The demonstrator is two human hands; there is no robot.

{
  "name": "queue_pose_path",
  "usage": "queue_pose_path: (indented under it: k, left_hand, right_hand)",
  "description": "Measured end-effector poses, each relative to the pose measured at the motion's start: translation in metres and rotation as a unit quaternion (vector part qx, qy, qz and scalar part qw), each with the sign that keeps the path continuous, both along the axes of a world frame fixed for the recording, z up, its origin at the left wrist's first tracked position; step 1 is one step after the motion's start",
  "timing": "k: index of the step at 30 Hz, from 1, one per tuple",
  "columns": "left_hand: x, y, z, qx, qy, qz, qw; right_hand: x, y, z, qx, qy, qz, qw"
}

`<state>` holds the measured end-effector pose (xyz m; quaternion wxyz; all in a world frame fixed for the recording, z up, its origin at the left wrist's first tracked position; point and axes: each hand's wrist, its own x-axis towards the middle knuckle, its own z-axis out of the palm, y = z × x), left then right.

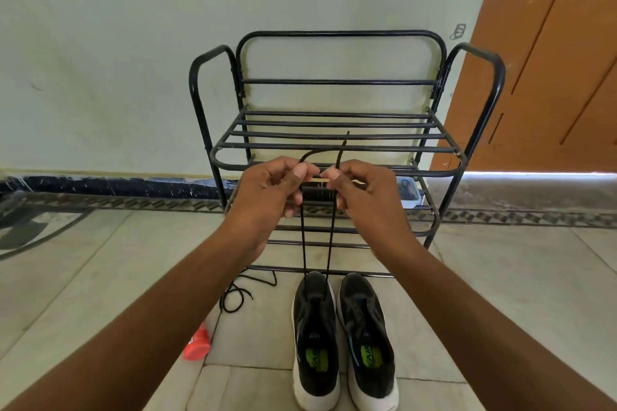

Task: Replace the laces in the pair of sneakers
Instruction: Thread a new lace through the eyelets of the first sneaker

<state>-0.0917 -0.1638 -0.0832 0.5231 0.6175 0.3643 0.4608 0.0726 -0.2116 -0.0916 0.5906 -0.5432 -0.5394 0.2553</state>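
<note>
left hand [272, 190] and right hand [364, 192] each pinch a strand of black lace [303, 237]; both strands run taut from left sneaker [315, 337].

both hands are raised in front of the black metal shoe rack [337, 147]. the left hand [270, 190] and the right hand [364, 193] each pinch one strand of a black lace [329, 237] that runs down into the left sneaker [315, 337] on the tiled floor just before the rack. the right sneaker [367, 340] sits touching beside it. a loose black lace [238, 294] lies left of the rack's base, with an orange bottle [197, 345] nearer the person.
</note>
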Motion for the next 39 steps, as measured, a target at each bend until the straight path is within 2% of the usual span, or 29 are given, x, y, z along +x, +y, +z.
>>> queue_pose_path:
  k: [5, 10, 15, 39]
  left_hand:
    - [0.003, 0.000, 0.004, -0.035, -0.070, 0.015, 0.997]
    - [0.007, -0.001, 0.008, -0.015, -0.067, 0.023, 0.997]
    - [0.011, 0.000, 0.009, -0.039, -0.096, 0.044, 0.994]
    - [0.015, -0.002, 0.021, -0.092, -0.177, 0.067, 0.978]
  right_hand:
    - [-0.004, 0.002, -0.001, 0.012, 0.014, -0.005, 1.000]
    - [-0.006, 0.002, -0.001, 0.037, 0.012, -0.015, 0.999]
    - [-0.006, 0.002, 0.002, 0.059, 0.015, -0.024, 0.998]
    - [-0.011, 0.005, 0.000, 0.068, 0.009, -0.033, 0.997]
